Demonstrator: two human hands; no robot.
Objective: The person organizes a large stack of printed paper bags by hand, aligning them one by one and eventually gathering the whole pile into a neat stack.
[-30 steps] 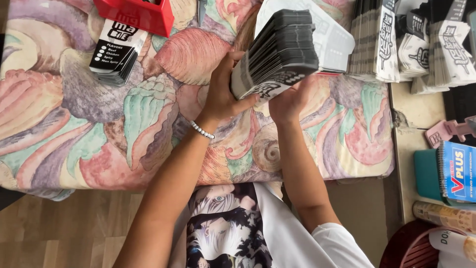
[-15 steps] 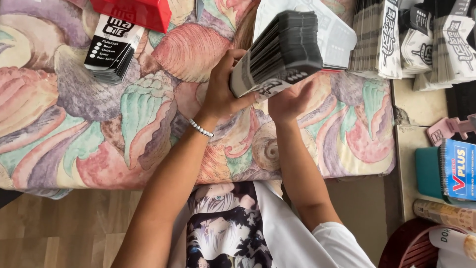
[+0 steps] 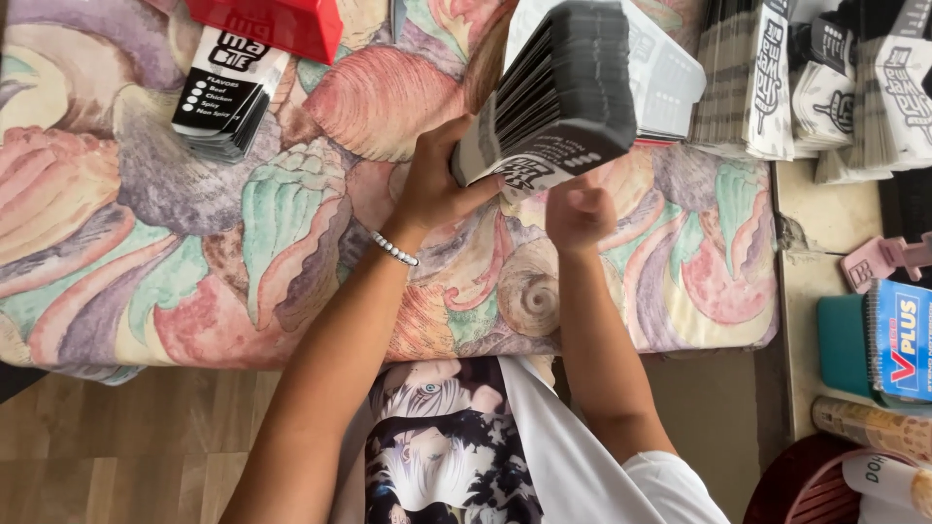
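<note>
A thick stack of flat black-and-white printed cartons (image 3: pixel 563 92) is held up over a table covered with a pastel seashell-patterned cloth (image 3: pixel 146 252). My left hand (image 3: pixel 437 184), with a white bead bracelet on the wrist, grips the stack's left end. My right hand (image 3: pixel 578 209) is curled under the stack's lower edge, fingers closed against it. The stack tilts, its edges fanned toward me.
A smaller pile of the same black-and-white cartons (image 3: pixel 223 92) lies at the upper left under a red box (image 3: pixel 277 24). More stacks of flat cartons (image 3: pixel 825 78) fill the upper right. A side surface on the right holds a pink tool (image 3: pixel 888 257), a blue notebook (image 3: pixel 898 340) and a red basket (image 3: pixel 815 485).
The stack has been lifted slightly and tilted more upright. My right hand has curled in under its lower edge. The view has shifted a little.
</note>
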